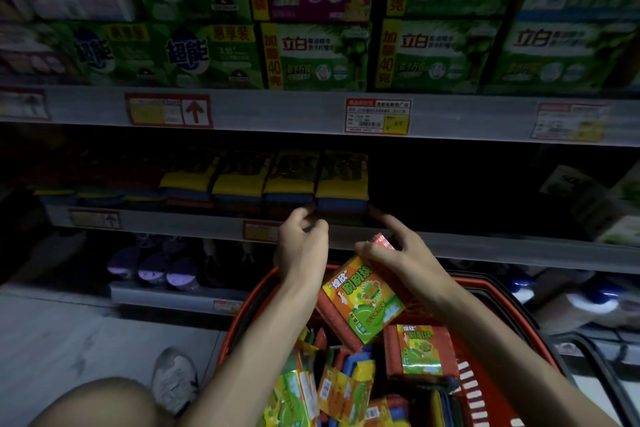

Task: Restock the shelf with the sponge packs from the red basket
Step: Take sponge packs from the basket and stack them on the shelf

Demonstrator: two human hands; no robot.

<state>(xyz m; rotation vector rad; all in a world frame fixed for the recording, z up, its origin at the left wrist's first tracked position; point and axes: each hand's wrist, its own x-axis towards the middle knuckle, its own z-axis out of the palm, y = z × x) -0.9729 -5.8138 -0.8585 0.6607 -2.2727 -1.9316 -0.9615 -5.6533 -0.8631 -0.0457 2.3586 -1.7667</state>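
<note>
Four sponge packs (291, 180) are standing lit on the dim middle shelf (173, 224), a dark gap waiting at three o'clock. Our left hand (304, 246) is curling its fingers at a corner of the last pack (341, 180); we cannot tell whether it is gripping. Our right hand (398, 256) is holding an orange-and-green pack (363, 298), forefinger pointing shelfward. Many loose packs (343, 388) are lying in the red basket (242, 319) at six o'clock, so we are judging the job partly done. Green soap boxes (311, 55) are filling twelve o'clock; grey floor (69, 340) is showing at eight.

Green boxes (311, 55) stand stacked above price tags (377, 114); purple round packs (152, 270) sit lower left.
</note>
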